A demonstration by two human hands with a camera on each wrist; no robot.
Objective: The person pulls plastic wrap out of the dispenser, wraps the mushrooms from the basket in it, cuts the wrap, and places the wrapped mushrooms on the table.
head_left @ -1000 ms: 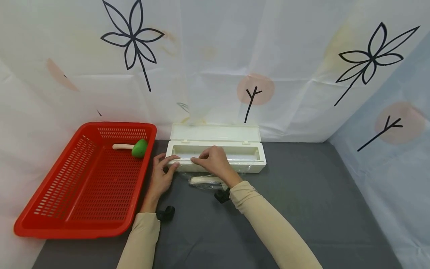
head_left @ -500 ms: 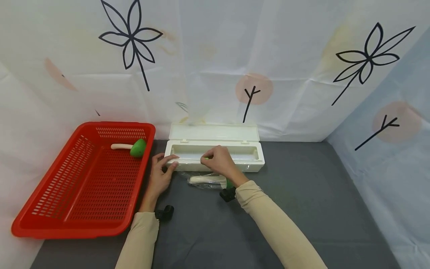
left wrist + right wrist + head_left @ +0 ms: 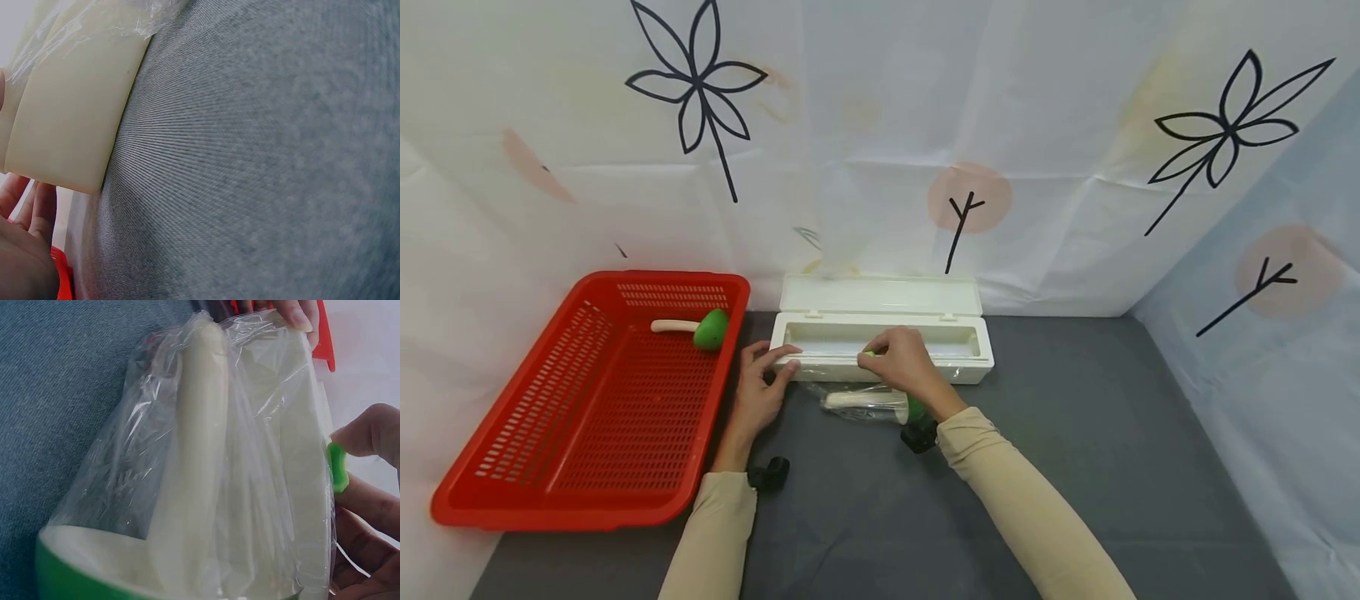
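Observation:
A white cling film dispenser (image 3: 820, 372) stands against the back wall with its lid raised. My left hand (image 3: 758, 396) grips its left end, thumb at the front and fingertip on the top edge. At the front edge, my right hand (image 3: 902, 362) pinches a small green cutter slider (image 3: 338, 467) between thumb and finger. Clear cling film (image 3: 119, 456) hangs from the dispenser over a toy mushroom (image 3: 861, 402) lying in front of it. The right wrist view shows the white stem and green cap under the wrinkled film; in the head view my right wrist partly hides the cap.
A red plastic basket (image 3: 587, 521) sits on the left, close beside my left forearm. Another toy mushroom (image 3: 710, 330), green-capped with a pale stem, lies inside it. Grey cloth (image 3: 1075, 467) covers the table, and printed white fabric (image 3: 865, 125) hangs behind.
My right hand has slid rightward along the dispenser's front edge with the green slider, uncovering part of the mushroom's green cap. My left hand stays at the left end.

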